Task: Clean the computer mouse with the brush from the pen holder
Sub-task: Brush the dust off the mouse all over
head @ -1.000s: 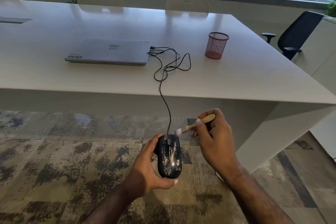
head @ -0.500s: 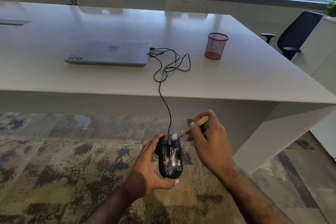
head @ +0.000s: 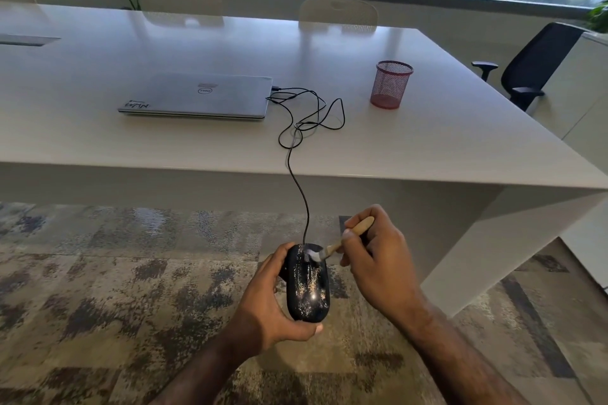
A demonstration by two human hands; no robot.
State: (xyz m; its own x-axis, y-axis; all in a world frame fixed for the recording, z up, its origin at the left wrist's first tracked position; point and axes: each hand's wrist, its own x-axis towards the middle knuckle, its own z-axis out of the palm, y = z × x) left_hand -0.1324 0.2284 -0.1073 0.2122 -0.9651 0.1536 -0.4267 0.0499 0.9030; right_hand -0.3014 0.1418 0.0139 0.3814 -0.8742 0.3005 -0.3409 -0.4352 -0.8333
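Mouse [head: 307,283] sits cradled in the left hand [head: 269,309] above the carpet, off the table [head: 427,148]. The right hand [head: 378,260] pinches the brush [head: 342,242], bristles on the front (brushing step underway). Next likely calls for strokes down the speckled back.

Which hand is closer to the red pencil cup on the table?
The right hand. It holds the brush below the red mesh pen holder; the left hand, gripping the mouse, is lower and further left.

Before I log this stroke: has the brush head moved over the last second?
Yes. The brush bristles came down and left, from beside the cable onto the mouse front.
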